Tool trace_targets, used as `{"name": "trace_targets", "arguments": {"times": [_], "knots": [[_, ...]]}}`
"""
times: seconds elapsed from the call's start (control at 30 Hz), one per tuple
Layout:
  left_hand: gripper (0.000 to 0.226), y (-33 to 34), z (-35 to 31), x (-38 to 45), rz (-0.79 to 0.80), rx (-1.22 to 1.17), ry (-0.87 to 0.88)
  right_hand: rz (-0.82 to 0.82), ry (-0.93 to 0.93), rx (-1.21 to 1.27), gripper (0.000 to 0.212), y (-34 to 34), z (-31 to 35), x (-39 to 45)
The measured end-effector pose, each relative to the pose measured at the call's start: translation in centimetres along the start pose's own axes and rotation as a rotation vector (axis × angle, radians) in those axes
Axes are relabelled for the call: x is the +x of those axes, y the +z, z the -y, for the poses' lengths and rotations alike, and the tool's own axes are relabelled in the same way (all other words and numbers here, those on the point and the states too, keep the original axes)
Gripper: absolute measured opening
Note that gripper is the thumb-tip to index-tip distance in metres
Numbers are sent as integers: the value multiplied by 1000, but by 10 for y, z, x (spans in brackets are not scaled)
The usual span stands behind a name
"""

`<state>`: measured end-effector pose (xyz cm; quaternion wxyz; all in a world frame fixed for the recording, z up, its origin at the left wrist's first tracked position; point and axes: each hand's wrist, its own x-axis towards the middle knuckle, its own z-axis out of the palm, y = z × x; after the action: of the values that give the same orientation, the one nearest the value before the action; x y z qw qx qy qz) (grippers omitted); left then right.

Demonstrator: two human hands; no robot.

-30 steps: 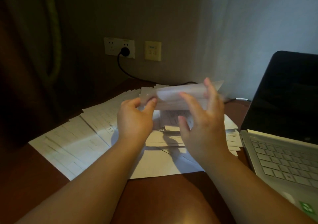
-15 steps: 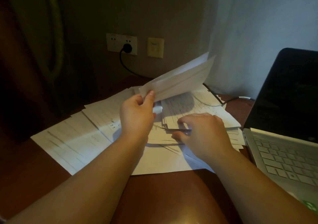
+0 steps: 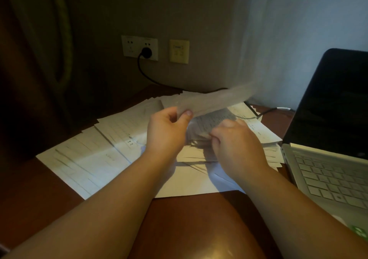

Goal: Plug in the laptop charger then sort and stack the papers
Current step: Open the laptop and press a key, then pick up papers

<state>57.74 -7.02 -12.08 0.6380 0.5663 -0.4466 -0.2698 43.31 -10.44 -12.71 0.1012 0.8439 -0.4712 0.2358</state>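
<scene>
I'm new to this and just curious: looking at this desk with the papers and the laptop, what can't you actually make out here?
Head view only:
- Lifted sheets in the left hand: motion-blurred, count and print unreadable.
- Right hand: fingers curl at the paper pile; grip hidden by the hand itself.
- Print on the spread papers: too small and dim.
- Laptop: cut off by the right edge.
- Black cable: passes behind the papers.
</scene>
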Motion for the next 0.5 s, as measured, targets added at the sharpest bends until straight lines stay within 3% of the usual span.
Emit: {"name": "trace_targets", "arguments": {"times": [0.1,0.27,0.37,0.5], "knots": [[22,1,-1,-2,100,43,55,-187,43,91,16,1,-1,-1],[28,3,-1,-2,134,130,79,-403,-16,183,14,-2,2,-2],[32,4,0,-3,146,217,147,-467,-93,233,15,-2,3,-2],[18,2,5,0,71,205,171,-483,-138,335,14,-2,9,-4]]}}
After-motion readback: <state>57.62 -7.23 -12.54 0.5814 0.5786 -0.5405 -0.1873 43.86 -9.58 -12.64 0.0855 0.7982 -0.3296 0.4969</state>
